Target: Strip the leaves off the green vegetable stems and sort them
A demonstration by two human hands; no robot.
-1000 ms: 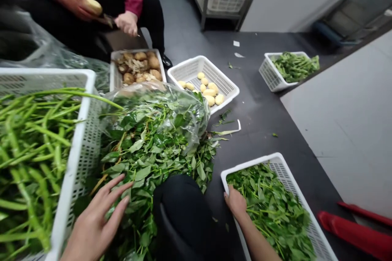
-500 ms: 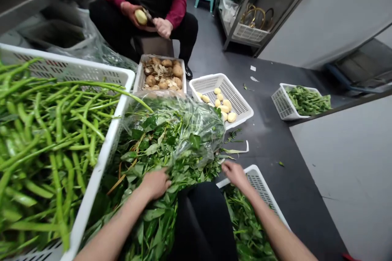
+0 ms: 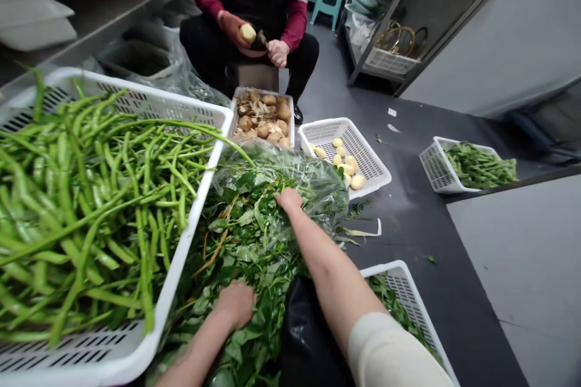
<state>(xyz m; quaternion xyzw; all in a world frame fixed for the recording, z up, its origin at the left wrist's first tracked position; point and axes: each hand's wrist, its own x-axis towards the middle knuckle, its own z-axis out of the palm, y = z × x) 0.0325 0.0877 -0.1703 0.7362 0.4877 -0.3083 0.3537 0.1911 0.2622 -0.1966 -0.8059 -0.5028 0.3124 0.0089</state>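
A large heap of leafy greens (image 3: 247, 254) lies in front of me, its far part under a clear plastic bag (image 3: 313, 172). My right hand (image 3: 289, 198) stretches to the far side of the heap, fingertips pinched on a sprig by the bag's edge. Closer to me, my left hand (image 3: 238, 304) is curled closed low among the leaves; its fingertips are partly hidden, with stems at them. By my right knee stands a white basket (image 3: 411, 290) with more greens in it, partly covered by my right arm.
At left stands a big white crate (image 3: 181, 248) of long green beans (image 3: 77, 205). Ahead, a co-worker (image 3: 254, 6) peels a potato (image 3: 247, 33) over a crate of unpeeled potatoes (image 3: 263, 130). Peeled potatoes (image 3: 347, 168) lie in a basket; another basket (image 3: 436, 166) of greens stands right.
My right hand has swung from beside the right basket forward and left onto the heap. My left hand stays low among the leaves. The view has shifted left.
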